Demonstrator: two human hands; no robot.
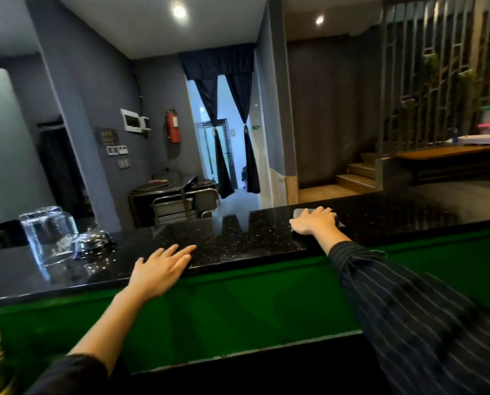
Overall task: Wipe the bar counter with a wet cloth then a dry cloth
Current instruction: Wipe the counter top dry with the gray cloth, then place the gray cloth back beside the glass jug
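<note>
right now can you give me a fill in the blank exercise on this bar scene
The right hand presses a grey cloth flat on the speckled black stone counter.
1. The left hand holds ____.
2. The counter's front panel is ____.
3. The clear glass jar stands toward the person's ____.
Missing: nothing; green; left

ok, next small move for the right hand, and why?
Probably sweep the right hand with the grey cloth left across the black counter toward the left hand: the cloth lies flat under the palm, with bare counter between the hands.
</note>
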